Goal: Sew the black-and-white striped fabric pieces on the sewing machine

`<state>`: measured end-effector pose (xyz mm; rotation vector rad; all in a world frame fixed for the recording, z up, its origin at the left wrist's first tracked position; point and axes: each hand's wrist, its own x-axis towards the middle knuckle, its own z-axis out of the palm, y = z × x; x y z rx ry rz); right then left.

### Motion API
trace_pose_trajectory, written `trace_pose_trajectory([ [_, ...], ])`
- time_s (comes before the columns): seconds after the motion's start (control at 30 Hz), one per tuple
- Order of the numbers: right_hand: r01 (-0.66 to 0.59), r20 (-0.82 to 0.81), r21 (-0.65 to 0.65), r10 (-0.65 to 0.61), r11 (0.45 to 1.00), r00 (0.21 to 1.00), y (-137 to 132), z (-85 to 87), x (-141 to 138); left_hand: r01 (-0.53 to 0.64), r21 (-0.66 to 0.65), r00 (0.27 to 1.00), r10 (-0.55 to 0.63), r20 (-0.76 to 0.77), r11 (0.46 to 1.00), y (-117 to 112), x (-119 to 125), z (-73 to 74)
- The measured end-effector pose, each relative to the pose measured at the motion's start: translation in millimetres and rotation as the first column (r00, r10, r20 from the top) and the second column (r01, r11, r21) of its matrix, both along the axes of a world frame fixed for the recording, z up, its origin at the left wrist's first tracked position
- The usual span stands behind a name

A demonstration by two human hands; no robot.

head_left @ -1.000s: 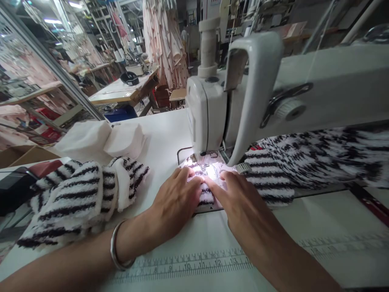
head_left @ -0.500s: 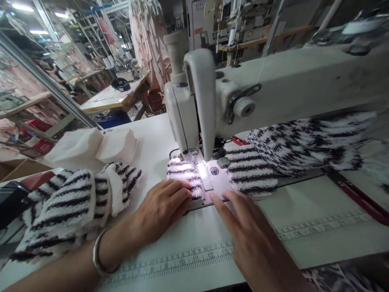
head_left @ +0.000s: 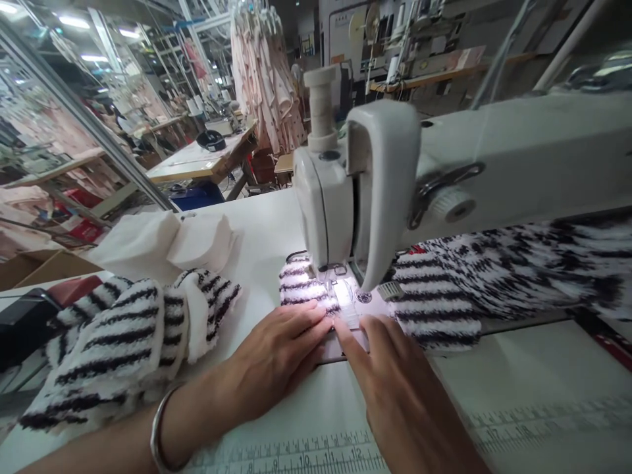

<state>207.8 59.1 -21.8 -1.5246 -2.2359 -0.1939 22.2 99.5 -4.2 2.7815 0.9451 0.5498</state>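
A fluffy black-and-white striped fabric piece [head_left: 302,283] lies lit by the lamp at the needle of the sewing machine [head_left: 326,197]. My left hand [head_left: 281,352] rests flat on its near end, fingers stretched out together. My right hand [head_left: 390,372] has its fingers apart, the index fingertip at the near corner of that fabric and the others over the metal needle plate [head_left: 349,315]. Neither hand grips anything. Right of the plate, another striped piece [head_left: 434,303] lies under the machine arm, close to my right fingers.
A pile of striped pieces [head_left: 113,336] lies at the left, with white folded cloth [head_left: 143,240] behind it. A ruler tape [head_left: 306,454] runs along the table's near side. Pink garments [head_left: 264,79] hang beyond, near another worktable [head_left: 197,158].
My right hand has moved left, its index finger now at the fabric's corner by my left fingertips. The view has shifted, bringing the machine head closer and further right.
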Motion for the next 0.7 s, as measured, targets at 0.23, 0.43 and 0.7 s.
trace_pose_trajectory([
  [0.23,-0.003,0.01,-0.006,0.003,1.0,1.0,20,6.4,-3,-0.041,0.029,0.999,0.042,-0.034,0.999,24,-4,-2.9],
  [0.43,-0.003,-0.063,-0.028,0.001,1.0,0.998,9,-1.9,2,-0.053,0.036,0.987,0.058,-0.147,0.998,34,-11,1.3],
  [0.7,0.033,-0.069,0.026,-0.031,0.999,0.997,-7,-20.0,3,-0.227,0.067,0.973,0.23,-0.036,0.972,33,-2,39.0],
])
